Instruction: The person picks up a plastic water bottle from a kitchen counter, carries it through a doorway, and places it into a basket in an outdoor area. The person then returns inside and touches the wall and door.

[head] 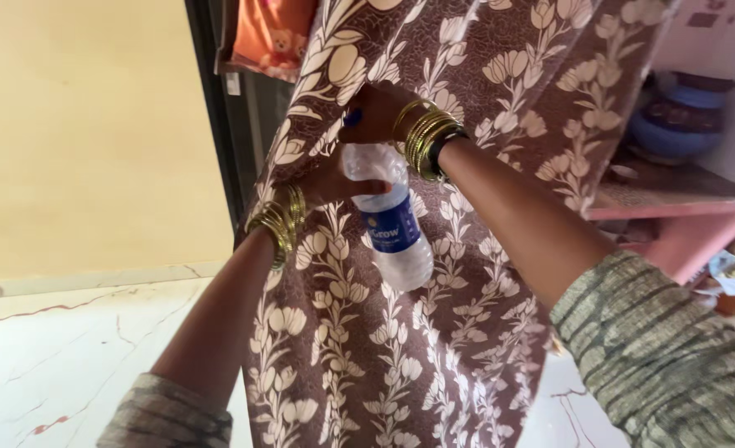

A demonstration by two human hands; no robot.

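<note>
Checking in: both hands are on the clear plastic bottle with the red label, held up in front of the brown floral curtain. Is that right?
Not quite. The label on the clear plastic bottle is blue, not red, as the head view shows. The rest holds: the left hand grips it near the top, the right hand is at the cap end, and the brown floral curtain hangs behind.
</note>
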